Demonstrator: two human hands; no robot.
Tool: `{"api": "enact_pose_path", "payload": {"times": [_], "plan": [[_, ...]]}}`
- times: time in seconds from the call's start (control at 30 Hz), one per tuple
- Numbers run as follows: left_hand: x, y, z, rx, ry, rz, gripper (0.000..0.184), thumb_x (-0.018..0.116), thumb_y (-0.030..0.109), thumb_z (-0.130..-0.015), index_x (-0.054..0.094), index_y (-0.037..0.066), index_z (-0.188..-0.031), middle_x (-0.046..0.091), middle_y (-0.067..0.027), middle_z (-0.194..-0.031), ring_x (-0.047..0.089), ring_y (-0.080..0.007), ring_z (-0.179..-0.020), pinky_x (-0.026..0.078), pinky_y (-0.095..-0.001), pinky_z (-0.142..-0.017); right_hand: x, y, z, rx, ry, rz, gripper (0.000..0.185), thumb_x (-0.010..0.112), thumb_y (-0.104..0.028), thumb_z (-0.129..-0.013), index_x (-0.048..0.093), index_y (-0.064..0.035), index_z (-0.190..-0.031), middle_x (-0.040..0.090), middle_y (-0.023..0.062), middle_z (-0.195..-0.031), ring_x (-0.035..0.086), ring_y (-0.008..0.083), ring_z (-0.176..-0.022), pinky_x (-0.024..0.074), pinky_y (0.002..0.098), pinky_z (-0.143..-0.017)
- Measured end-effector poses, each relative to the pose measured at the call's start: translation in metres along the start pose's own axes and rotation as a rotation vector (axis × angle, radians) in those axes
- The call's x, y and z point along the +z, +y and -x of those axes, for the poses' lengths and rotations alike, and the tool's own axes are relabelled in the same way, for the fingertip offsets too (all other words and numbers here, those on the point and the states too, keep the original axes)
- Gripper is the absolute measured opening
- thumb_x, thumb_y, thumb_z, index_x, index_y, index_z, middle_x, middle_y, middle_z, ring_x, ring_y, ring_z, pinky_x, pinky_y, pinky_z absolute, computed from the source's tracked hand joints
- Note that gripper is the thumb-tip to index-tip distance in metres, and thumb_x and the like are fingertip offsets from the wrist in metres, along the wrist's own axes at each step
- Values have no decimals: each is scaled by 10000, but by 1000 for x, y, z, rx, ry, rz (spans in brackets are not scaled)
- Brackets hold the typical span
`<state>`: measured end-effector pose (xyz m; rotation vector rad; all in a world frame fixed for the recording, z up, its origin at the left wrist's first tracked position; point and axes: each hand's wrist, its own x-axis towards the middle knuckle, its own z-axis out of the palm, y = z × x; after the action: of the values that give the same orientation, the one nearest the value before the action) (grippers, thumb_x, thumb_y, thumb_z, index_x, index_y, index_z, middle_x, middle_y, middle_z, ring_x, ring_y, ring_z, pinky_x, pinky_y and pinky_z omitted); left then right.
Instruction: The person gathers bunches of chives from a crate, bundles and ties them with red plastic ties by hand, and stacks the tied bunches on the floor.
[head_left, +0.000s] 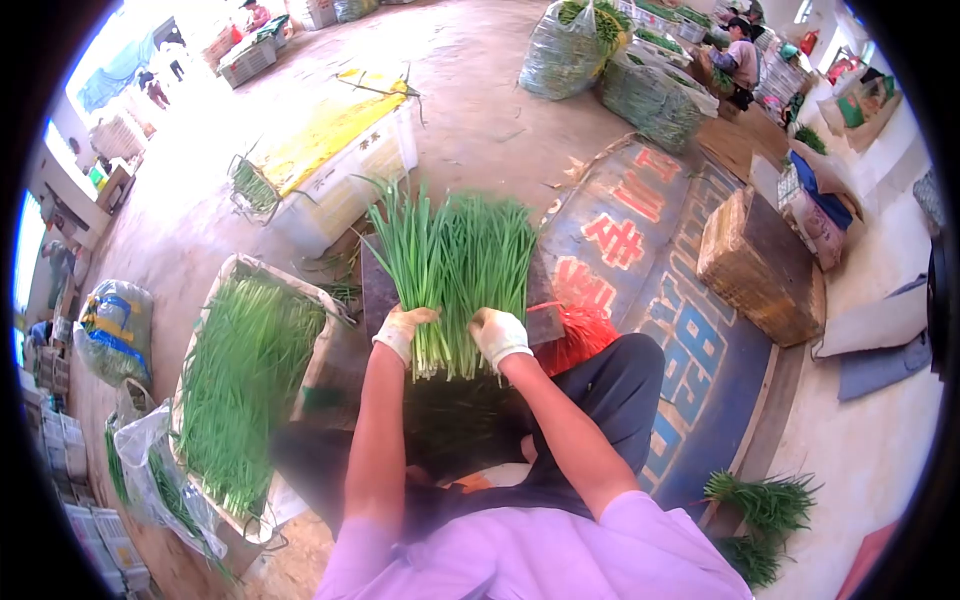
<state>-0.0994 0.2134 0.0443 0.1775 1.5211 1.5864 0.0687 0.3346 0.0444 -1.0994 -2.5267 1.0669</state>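
Nearest, the person's dark-trousered knees (620,385) are bent on the near side of a dark, flat-topped work stand (376,295). Over this stand is a broad bunch of long, slender green leaves with pale stalk ends (485,260), tips pointing away. The left hand (405,330), in a whitish glove, is clamped on the bunch's left side, low on the stalks; the right hand (500,338), gloved alike, grips its right side, a little apart from the left. Red plastic strands (575,335) lie against the stand's right side. Left of the stand, a pale-rimmed rectangular crate (222,278) holds more loose greens. Right of it spreads a blue-grey sheet with red and pale lettering (655,290), bearing a brown, box-like block (765,265). Beyond the stand, to the left, is a long white plastic crate with a yellow top (345,185); farther, to the right, stand clear bags of greens (565,55) and a seated co-worker (740,60).
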Motion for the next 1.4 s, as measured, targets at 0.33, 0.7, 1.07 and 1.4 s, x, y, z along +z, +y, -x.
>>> {"api": "enact_pose_path", "payload": {"times": [0.33, 0.7, 1.07, 1.4], "plan": [[-1, -19, -8, 41, -31, 41, 423, 703, -87, -733, 668, 24, -1141, 717, -93, -985, 691, -227, -833, 563, -391, -775, 18, -7, -7, 87, -137, 231, 228, 633, -197, -795, 748, -16, -874, 706, 244, -913, 702, 386, -889, 564, 459, -795], [37, -40, -29, 112, 72, -394, 513, 750, -13, -702, 611, -14, -1195, 703, -100, -1026, 663, -237, -952, 517, -342, -890, -70, -18, 102, 380, -546, -637, 183, 672, -179, -855, 683, 0, -891, 612, 46, -661, 435, 83, -433, 312, 262, -403], [80, -27, -15, -78, 170, -991, 1001, 793, 333, -710, 280, -76, -1466, 532, -285, -1366, 544, -359, -1270, 448, -390, -1062, -235, -7, 220, -261, -441, -1030, 137, 738, 8, -748, 615, 67, -764, 580, 134, -585, 564, 183, -474, 371, 303, -392], [103, -13, 26, -15, 300, -1294, 996, 745, 590, -706, 419, -43, -1401, 461, -244, -1394, 504, -382, -1251, 445, -444, -1035, -254, -40, 190, -591, -173, -1468, 197, 738, -25, -727, 557, 39, -686, 524, 109, -552, 466, 190, -405, 336, 313, -377]]}}
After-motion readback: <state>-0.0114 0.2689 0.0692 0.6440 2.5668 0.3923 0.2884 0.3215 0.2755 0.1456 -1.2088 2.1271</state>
